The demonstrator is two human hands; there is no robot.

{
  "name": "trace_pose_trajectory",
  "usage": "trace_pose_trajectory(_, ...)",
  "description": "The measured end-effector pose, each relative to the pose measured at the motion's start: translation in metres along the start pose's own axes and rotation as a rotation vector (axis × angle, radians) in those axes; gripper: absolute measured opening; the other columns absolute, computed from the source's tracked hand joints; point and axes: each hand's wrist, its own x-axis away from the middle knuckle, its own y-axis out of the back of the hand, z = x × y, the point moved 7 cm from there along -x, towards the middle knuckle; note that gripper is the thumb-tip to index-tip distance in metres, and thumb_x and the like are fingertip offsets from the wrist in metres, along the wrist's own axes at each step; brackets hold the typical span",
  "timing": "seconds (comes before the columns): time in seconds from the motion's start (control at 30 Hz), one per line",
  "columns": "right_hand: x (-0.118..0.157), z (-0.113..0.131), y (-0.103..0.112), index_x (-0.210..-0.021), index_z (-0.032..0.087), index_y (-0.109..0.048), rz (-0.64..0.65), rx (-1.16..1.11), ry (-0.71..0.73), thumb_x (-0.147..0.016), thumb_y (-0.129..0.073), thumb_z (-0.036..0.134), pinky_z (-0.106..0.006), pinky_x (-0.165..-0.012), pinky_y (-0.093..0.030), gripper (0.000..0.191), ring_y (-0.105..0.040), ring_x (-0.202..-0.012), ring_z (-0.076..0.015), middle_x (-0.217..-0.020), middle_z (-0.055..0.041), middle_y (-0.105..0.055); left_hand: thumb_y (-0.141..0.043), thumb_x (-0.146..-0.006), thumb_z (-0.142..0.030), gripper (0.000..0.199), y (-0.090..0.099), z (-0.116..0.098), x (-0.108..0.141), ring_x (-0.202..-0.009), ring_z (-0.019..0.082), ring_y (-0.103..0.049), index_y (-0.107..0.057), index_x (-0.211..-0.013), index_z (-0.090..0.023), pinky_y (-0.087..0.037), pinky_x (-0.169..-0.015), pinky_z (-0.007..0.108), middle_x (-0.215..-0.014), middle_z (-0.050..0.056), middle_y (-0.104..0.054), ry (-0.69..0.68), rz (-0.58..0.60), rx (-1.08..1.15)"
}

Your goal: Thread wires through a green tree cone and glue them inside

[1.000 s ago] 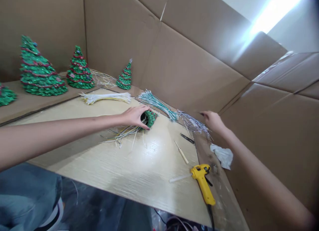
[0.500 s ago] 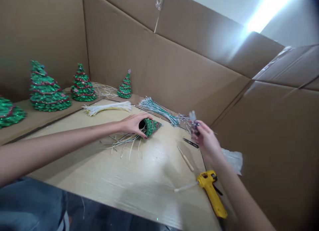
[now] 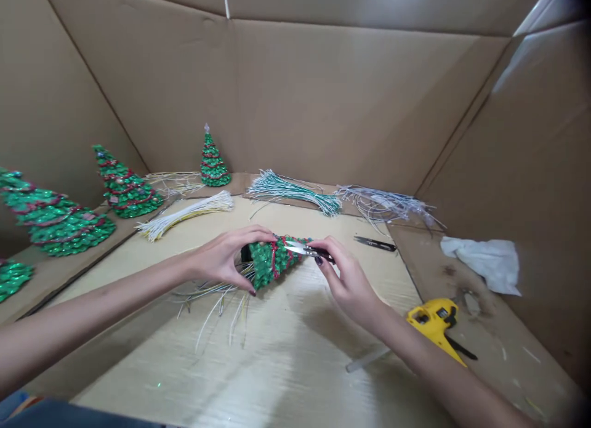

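Observation:
My left hand (image 3: 226,255) is wrapped round the wide, open base of a small green Christmas tree (image 3: 268,265) with red garland, which lies on its side with its tip to the right. Loose white and yellow wires (image 3: 217,289) trail from the hollow base onto the table. In my right hand (image 3: 348,277) is a pair of thread snips (image 3: 302,249) with silver blades and a dark handle. Their blades lie over the tree's upper side, pointing left; whether they touch it I cannot tell.
Several decorated trees (image 3: 124,185) stand along the left and back. Wire bundles, white-yellow (image 3: 189,214), green-white (image 3: 295,193) and greyish (image 3: 388,203), line the back. Other black snips (image 3: 375,242), a yellow glue gun (image 3: 434,323) and white tissue (image 3: 484,262) lie right. Cardboard walls (image 3: 351,108) surround the table.
My right hand has come left and down with the snips, from the back right to the tree. The left hand still grips the tree's base. The camera view has turned.

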Motion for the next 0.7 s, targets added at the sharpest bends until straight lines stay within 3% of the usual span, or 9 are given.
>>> trace_pose_trajectory(0.2,0.009,0.016,-0.011,-0.119,0.014,-0.054,0.053,0.359,0.163,-0.099,-0.042,0.014,-0.041,-0.083,-0.048,0.023,-0.059,-0.092,-0.0255,-0.104,-0.0127,-0.068,-0.09,-0.06,-0.053,0.097,-0.002,0.001,0.003,-0.129,0.033,-0.056,-0.045,-0.143,-0.031,-0.048,-0.106,0.049,-0.14,0.013,-0.057,-0.046,0.001,-0.021)
trace_pose_trajectory(0.47,0.016,0.034,-0.012,-0.115,0.012,-0.057,0.03,0.42,0.318,-0.101,-0.043,0.02,-0.034,-0.071,-0.049,0.022,-0.063,-0.085,-0.0223,-0.096,-0.0102,-0.07,-0.092,-0.057,-0.051,0.099,-0.001,0.007,0.007,-0.131,0.035,-0.055,-0.046,-0.144,-0.032,-0.047,-0.109,0.052,-0.14,0.012,-0.059,-0.02,-0.039,-0.018)
trace_pose_trajectory(0.7,0.019,0.03,-0.021,-0.111,0.016,-0.062,0.089,0.516,0.344,-0.101,-0.041,0.014,-0.029,-0.061,-0.038,0.023,-0.054,-0.073,-0.0171,-0.084,-0.0048,-0.064,-0.092,-0.058,-0.05,0.1,-0.003,0.006,0.009,-0.133,0.034,-0.054,-0.044,-0.144,-0.036,-0.047,-0.109,0.054,-0.141,0.011,-0.058,-0.023,-0.035,-0.022)
